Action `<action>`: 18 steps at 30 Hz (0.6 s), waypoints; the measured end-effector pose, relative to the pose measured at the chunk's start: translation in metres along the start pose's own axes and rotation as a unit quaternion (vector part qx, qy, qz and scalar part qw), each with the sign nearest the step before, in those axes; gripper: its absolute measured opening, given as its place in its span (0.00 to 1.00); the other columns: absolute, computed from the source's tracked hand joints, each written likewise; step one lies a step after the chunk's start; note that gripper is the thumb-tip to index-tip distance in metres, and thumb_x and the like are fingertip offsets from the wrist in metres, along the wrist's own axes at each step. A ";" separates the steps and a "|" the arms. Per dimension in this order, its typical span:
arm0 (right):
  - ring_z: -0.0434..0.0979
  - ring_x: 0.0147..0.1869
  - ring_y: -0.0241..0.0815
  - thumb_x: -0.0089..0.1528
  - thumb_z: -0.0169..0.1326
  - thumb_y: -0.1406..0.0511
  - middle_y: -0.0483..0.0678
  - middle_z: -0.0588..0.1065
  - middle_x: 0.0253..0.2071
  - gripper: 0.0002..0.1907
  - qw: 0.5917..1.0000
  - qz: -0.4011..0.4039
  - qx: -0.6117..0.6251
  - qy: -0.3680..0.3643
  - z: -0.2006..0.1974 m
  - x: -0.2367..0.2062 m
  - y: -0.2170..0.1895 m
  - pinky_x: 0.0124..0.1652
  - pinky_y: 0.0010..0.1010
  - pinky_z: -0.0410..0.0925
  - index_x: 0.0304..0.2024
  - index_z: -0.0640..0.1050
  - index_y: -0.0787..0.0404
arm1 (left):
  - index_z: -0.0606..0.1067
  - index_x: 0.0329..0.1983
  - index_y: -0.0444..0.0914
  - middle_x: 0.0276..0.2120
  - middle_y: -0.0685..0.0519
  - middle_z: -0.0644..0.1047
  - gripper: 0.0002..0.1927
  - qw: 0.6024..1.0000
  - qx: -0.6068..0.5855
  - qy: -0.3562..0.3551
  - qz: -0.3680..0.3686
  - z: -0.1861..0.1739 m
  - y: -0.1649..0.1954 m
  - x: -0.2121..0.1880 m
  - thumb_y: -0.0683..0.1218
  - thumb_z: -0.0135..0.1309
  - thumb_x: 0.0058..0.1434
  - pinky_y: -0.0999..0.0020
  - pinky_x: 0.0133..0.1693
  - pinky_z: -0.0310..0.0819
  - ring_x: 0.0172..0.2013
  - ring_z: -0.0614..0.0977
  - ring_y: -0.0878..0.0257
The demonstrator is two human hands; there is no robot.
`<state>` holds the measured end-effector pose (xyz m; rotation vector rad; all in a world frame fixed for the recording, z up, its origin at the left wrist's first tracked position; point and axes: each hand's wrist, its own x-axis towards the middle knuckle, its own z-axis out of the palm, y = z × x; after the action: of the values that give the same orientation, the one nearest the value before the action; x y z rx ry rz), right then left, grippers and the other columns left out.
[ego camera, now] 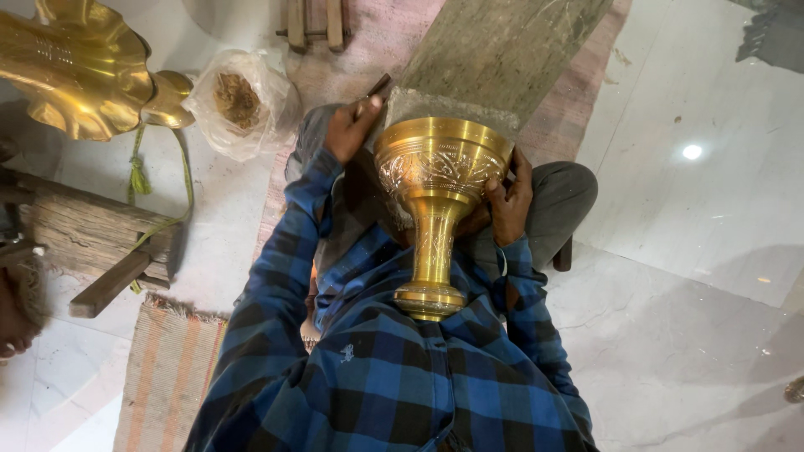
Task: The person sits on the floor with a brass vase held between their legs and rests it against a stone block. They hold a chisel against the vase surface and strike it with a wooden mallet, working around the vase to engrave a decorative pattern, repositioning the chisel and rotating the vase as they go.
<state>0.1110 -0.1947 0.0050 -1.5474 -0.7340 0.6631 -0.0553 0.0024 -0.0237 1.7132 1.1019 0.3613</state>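
While the view looks straight down on a seated person in a blue and black checked shirt (377, 377), both arms reach forward around a tall brass goblet (435, 201) that lies tilted against the chest, its round foot near the shirt and its wide engraved bowl pointing away towards a grey stone slab (494, 50). The left hand (350, 127) is raised beside the left rim of the bowl, elbow bent, its fingers curled and pinching a thin dark tool (378, 87) that angles up towards the near corner of the slab. The right hand (509, 199) is pressed against the right side of the bowl, fingers close together and wrapped along the brass, steadying it. The bowl's rim rests against the near edge of the slab, which slopes away over a pink striped mat (569, 109) on the pale marble floor (695, 251). Grey trousers (561, 197) show just past the right hand. Near the top left corner of the floor, a clear plastic bag (243, 105) with brown crumbly stuff inside sits bunched open, just beside a large fluted brass piece (79, 67) with a green cord (180, 180) trailing from it. Below that lies a rough wooden block (92, 234). A second striped mat (167, 368) lies at the lower left.
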 end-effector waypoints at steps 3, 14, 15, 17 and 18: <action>0.68 0.73 0.59 0.63 0.56 0.38 0.63 0.65 0.71 0.51 1.000 0.029 0.003 0.002 0.003 -0.004 -0.001 0.67 0.48 0.69 0.74 0.61 0.65 | 0.83 0.47 0.36 0.23 0.57 0.74 0.26 0.996 -0.073 0.021 0.046 0.000 0.009 0.009 0.63 0.50 0.73 0.72 0.29 0.67 0.26 0.72 0.71; 0.70 0.67 0.51 0.69 0.59 0.52 0.59 0.71 0.62 0.34 0.998 0.060 0.005 0.011 -0.012 -0.047 0.022 0.63 0.39 0.66 0.67 0.67 0.67 | 0.76 0.48 0.33 0.35 0.48 0.79 0.13 0.976 -0.008 0.189 0.109 0.002 -0.037 -0.058 0.49 0.56 0.71 0.66 0.38 0.74 0.34 0.79 0.61; 0.75 0.60 0.47 0.69 0.59 0.55 0.58 0.76 0.55 0.27 0.997 0.072 -0.027 0.032 -0.017 -0.051 0.025 0.59 0.36 0.69 0.61 0.73 0.67 | 0.75 0.48 0.32 0.37 0.47 0.78 0.12 0.976 0.004 0.178 0.127 0.000 -0.041 -0.063 0.46 0.56 0.70 0.65 0.40 0.74 0.35 0.79 0.59; 0.76 0.47 0.41 0.70 0.60 0.59 0.55 0.79 0.43 0.16 0.990 0.070 -0.082 0.089 -0.028 -0.054 0.031 0.49 0.32 0.69 0.48 0.79 0.68 | 0.75 0.53 0.35 0.35 0.47 0.80 0.13 0.993 -0.056 0.099 0.035 -0.004 -0.049 -0.073 0.44 0.53 0.68 0.66 0.36 0.74 0.32 0.80 0.57; 0.72 0.40 0.38 0.70 0.62 0.61 0.55 0.77 0.37 0.15 0.985 0.058 -0.107 0.126 -0.035 -0.054 0.034 0.44 0.31 0.66 0.42 0.79 0.69 | 0.75 0.56 0.37 0.34 0.48 0.81 0.14 0.995 -0.086 0.056 -0.012 -0.006 -0.049 -0.079 0.43 0.51 0.67 0.66 0.35 0.74 0.30 0.81 0.56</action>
<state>0.1061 -0.2611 -0.0260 -1.8423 -0.5408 0.4720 -0.1258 -0.0547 -0.0437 1.5427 1.1372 0.5270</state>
